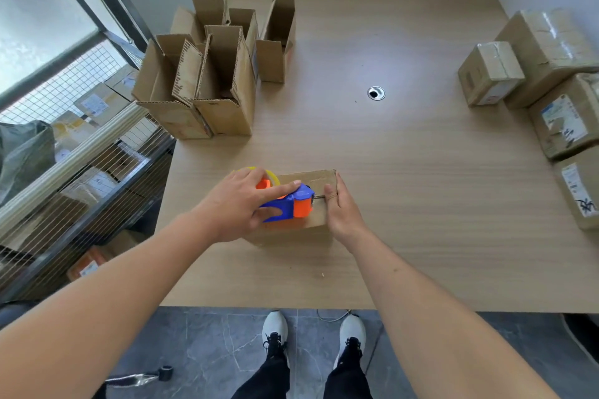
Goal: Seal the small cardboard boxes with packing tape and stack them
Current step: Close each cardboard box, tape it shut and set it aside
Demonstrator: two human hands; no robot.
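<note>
The small cardboard box sits on the tabletop between your hands, mid-seal. Your left hand grips the tape dispenser on its top; your right hand lies flat-fingered, pressing the box's right end. Next, probably: cut the tape cleanly at the edge.

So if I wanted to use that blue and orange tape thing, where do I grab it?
Grab the tape dispenser by its blue body at the back, coming from above on the left, as the left hand does here. The toothed cutter at its front end points right toward the right hand, so keep fingers off that end. It lies on the box.
</note>
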